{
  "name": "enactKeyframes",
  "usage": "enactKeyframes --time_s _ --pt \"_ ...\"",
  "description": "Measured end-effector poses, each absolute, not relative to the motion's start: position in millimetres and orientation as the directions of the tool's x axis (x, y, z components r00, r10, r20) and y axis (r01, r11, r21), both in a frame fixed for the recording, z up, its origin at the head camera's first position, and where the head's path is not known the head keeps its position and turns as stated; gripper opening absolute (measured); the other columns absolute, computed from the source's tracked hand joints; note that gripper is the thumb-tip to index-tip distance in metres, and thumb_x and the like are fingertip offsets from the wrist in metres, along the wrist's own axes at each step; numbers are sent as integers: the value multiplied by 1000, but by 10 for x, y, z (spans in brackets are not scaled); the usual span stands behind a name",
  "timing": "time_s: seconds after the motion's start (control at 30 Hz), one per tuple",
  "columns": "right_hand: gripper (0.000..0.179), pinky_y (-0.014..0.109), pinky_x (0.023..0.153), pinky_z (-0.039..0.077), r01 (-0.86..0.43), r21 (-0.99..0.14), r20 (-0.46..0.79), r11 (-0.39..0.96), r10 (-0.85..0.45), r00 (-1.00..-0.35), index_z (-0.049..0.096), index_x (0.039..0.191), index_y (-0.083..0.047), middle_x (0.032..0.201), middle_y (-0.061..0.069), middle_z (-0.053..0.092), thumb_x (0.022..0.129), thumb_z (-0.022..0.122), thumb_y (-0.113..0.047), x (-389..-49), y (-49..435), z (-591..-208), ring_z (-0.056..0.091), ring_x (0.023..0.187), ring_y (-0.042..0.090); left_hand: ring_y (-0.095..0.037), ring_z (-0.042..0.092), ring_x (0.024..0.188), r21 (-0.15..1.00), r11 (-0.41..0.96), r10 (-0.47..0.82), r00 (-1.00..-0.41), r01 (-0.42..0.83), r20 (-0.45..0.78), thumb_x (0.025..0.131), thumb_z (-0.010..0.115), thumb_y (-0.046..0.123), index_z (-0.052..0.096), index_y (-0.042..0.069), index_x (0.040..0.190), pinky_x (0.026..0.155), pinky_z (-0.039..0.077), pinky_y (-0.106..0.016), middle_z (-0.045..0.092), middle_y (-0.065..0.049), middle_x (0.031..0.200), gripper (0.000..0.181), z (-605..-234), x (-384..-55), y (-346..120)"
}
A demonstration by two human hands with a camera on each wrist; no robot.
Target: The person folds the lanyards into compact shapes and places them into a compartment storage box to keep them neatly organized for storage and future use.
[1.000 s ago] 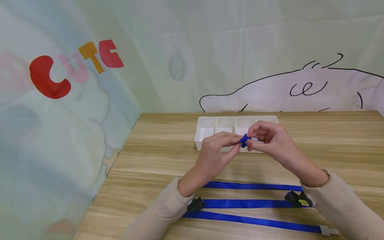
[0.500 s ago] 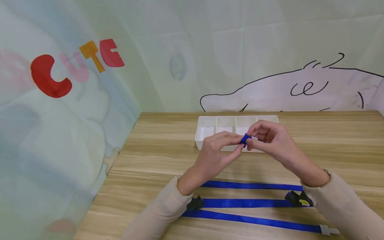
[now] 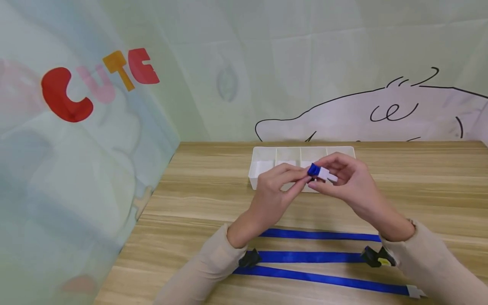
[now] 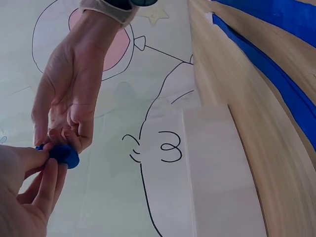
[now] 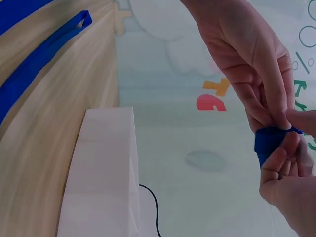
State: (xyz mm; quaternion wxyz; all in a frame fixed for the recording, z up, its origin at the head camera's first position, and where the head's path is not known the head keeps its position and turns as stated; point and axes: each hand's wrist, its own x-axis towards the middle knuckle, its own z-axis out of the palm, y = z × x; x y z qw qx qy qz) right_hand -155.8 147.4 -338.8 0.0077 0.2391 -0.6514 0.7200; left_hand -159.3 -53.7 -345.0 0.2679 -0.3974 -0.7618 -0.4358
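Over the near edge of the tray, both hands hold a small folded blue strap [image 3: 314, 170] with a white plastic end piece [image 3: 326, 174] pointing right. My left hand [image 3: 272, 197] pinches its blue part between thumb and fingertips. Curled around the other side, my right hand [image 3: 352, 182] has its thumb just below the white piece. In the left wrist view the blue strap [image 4: 64, 156] appears as a rounded bundle at the fingertips. The right wrist view shows a flat blue fold [image 5: 270, 140] between the two hands; fingers hide part of it.
A white divided tray [image 3: 263, 183] stands behind the hands, near the back of the wooden table [image 3: 206, 182]. Below the forearms lie several long blue straps [image 3: 312, 256], one with a white end piece [image 3: 413, 291]. Black devices [image 3: 249, 257] sit by both cuffs. Printed fabric hangs behind.
The blue strap has turned between the fingers, so its white end piece now shows fully. The right thumb has shifted down and left; the left hand stays nearly in place.
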Motion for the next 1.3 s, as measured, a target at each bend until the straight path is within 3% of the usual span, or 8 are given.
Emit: enactKeyframes --time_s 0.37,0.5,0.6,0.73,1.0,1.3 --pt "32 30 84 57 -334 -911 386 -240 -218 -896 66 116 9 112 15 66 85 69 17 -1506 1376 -3400 65 97 22 -17 71 89 681 90 252 -679 726 690 89 72 -1 75 -7 100 75 60 -29 74 -13 95 12 -3420 -1564 -531" --pt "31 29 81 58 -326 -905 376 -273 -157 -913 63 110 6 107 11 70 83 67 21 -1490 1356 -3401 69 89 19 -14 70 91 712 78 246 -706 698 665 89 72 -1 75 -6 101 76 60 -31 73 -13 96 14 -3413 -1548 -533" --pt "29 29 79 59 -315 -889 372 -332 -123 -920 58 97 2 102 10 71 82 66 25 -1483 1343 -3406 70 86 18 -14 70 92 747 33 241 -730 664 639 88 72 -3 74 -7 102 78 60 -33 73 -15 98 14 -3414 -1540 -531" --pt "24 29 82 58 -317 -870 387 -379 -124 -914 64 94 4 103 12 69 81 66 25 -1484 1336 -3413 69 89 19 -15 70 94 792 -29 242 -765 610 597 89 71 -4 73 -9 102 78 60 -35 73 -17 100 14 -3414 -1529 -534" --pt "33 27 84 57 -369 -848 442 -380 -124 -888 67 109 10 107 16 65 80 66 26 -1479 1330 -3423 64 90 20 -14 68 99 788 -5 301 -751 616 588 94 65 -5 71 -9 112 76 60 -34 71 -16 108 20 -3397 -1504 -557" --pt "28 23 83 56 -476 -848 496 -233 -30 -868 65 104 14 99 12 61 78 70 24 -1443 1298 -3413 59 86 21 -11 67 98 760 74 300 -742 645 600 97 58 -5 70 -9 114 79 59 -30 68 -14 109 21 -3349 -1441 -519"
